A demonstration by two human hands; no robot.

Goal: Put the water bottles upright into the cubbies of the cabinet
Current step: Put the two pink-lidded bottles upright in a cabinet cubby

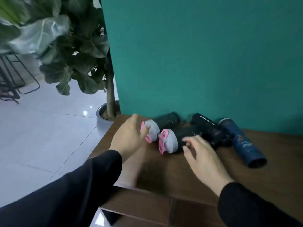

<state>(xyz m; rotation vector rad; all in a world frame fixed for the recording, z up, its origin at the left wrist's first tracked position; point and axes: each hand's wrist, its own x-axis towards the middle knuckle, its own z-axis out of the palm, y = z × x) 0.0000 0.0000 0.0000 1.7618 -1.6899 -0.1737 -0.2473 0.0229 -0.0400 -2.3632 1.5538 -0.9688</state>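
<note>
Several water bottles lie on their sides on the brown cabinet top (pixel 270 164), close to the teal wall. Two are dark with grey caps and pink clips: the left bottle (pixel 165 122) and the middle bottle (pixel 180 136). A black "SPORT BOTTLE" (pixel 209 126) lies behind them, and a blue bottle (pixel 242 141) lies furthest right. My left hand (pixel 129 138) is open, its fingertips touching the left bottle's grey cap (pixel 153 130). My right hand (pixel 201 153) is open, fingers spread just over the middle bottle's body. Neither hand grips anything.
A teal wall (pixel 205 54) stands right behind the bottles. A potted plant with large leaves (pixel 78 51) in a grey pot (pixel 102 122) stands left of the cabinet. An open cubby edge (pixel 113 217) shows at the bottom. Light floor tiles (pixel 41 136) lie left, with black metal chair legs (pixel 14 79).
</note>
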